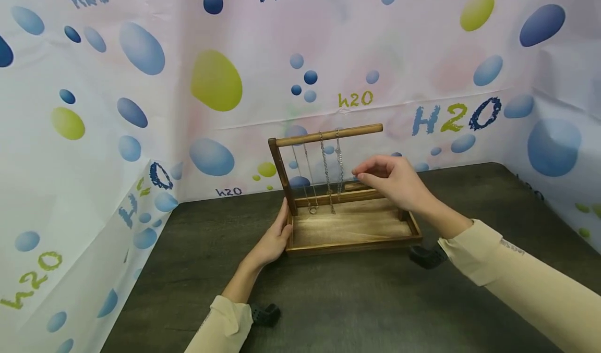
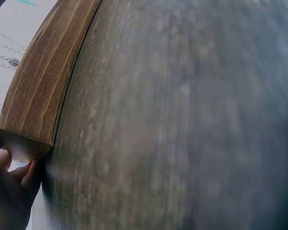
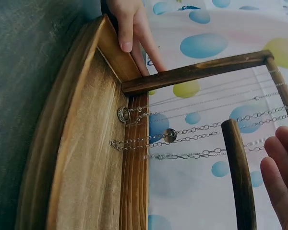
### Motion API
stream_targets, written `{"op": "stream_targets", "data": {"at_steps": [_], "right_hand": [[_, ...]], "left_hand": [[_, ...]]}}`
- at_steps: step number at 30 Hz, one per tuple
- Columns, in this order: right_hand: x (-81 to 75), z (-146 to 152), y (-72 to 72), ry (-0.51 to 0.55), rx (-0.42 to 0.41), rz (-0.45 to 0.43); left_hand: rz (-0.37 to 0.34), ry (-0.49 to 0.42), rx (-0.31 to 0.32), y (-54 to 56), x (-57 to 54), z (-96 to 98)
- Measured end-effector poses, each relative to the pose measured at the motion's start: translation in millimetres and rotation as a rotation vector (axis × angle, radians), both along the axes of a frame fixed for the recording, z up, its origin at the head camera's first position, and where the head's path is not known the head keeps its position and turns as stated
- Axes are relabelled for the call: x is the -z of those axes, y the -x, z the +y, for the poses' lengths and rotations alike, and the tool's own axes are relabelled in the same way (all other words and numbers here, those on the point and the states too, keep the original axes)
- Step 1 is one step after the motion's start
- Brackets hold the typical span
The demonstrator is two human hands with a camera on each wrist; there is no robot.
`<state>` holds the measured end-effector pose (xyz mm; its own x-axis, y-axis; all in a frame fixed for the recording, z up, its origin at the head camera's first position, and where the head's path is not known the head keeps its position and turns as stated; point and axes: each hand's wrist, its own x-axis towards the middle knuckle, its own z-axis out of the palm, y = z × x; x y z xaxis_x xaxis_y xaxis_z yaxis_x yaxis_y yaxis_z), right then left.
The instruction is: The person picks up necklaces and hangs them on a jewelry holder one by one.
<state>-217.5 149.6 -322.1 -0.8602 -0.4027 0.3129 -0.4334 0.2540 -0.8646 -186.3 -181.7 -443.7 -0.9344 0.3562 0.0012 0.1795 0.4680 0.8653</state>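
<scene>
A wooden jewelry stand has a shallow tray base, a left post and a top bar. Several thin silver necklaces hang from that bar, lower ends reaching the tray; one carries a ring-shaped pendant, another a round disc. At the tray's left end, my left hand grips the end wall, its thumb at the front part and fingers towards the back. My right hand hovers right of the necklaces, fingers extended and thumb close below the index finger, with nothing visible between them.
A shorter, lower wooden bar points left from the stand's right side, partly behind my right hand in the head view. The stand sits on a dark table. Behind it hangs a white patterned sheet with blue and green spots.
</scene>
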Motion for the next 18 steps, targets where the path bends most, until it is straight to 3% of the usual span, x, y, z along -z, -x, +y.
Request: {"op": "stream_targets", "data": {"at_steps": [6,10,13,18], "right_hand": [[5.7,6,-25.5,-0.109,0.038,0.161],[16.6,15,-43.2,-0.229,0.066,0.348],[28.7,26,-54.5,-0.311,0.095,0.473],[50.0,52,-70.9,-0.430,0.177,0.510]], "left_hand": [[0.012,0.044,-0.009,0.2,-2.5,2.0],[0.077,0.075,-0.024,-1.1,-4.8,2.7],[0.124,0.115,-0.071,-6.1,-10.6,0.5],[0.193,0.373,-0.172,-19.9,-25.1,-10.2]]}}
